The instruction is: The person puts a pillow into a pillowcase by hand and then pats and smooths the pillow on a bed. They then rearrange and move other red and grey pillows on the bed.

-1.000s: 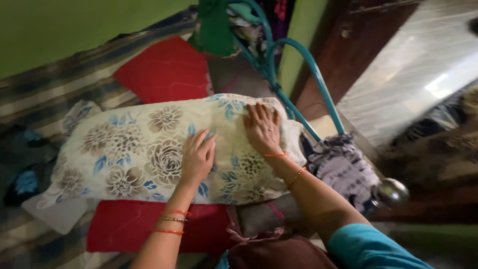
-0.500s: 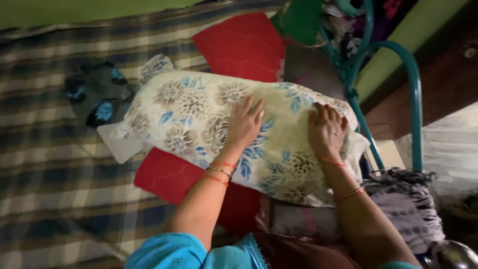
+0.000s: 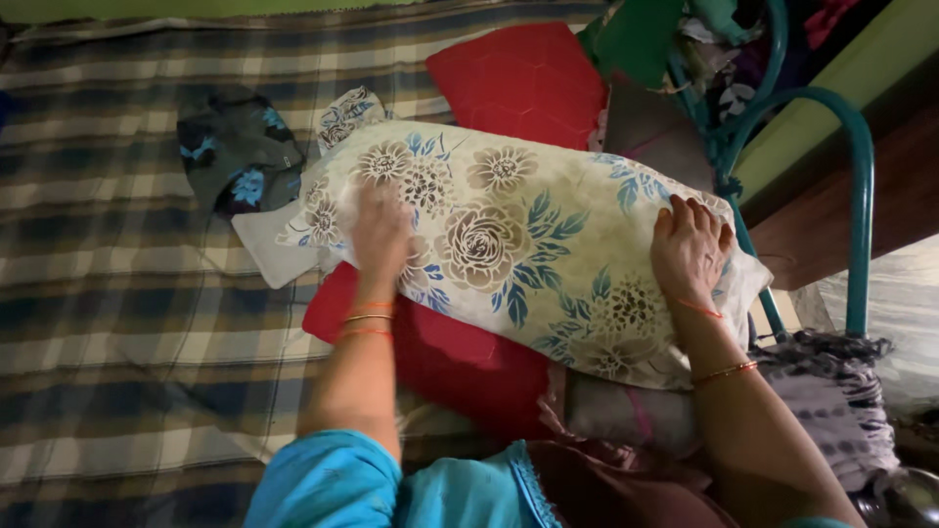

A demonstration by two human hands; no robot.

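Note:
A cream pillow with brown and blue flower print (image 3: 518,244) lies across a red pillow (image 3: 460,362) on the bed. My left hand (image 3: 380,233) presses flat on the pillow's left part, fingers apart, with bangles and an orange thread on the wrist. At the right end, close to the teal bed frame, my right hand (image 3: 690,252) lies flat on the pillow. Neither hand grips anything.
A second red pillow (image 3: 518,83) lies behind the floral one. A dark cloth with blue flowers (image 3: 235,147) sits on the checked bedsheet (image 3: 108,323) at left. The teal metal bed frame (image 3: 861,205) and piled clothes (image 3: 831,401) stand at right.
My left hand slid leftward along the pillow from its middle to its left part. The right hand stayed at the right end. The view shifted left over the bed.

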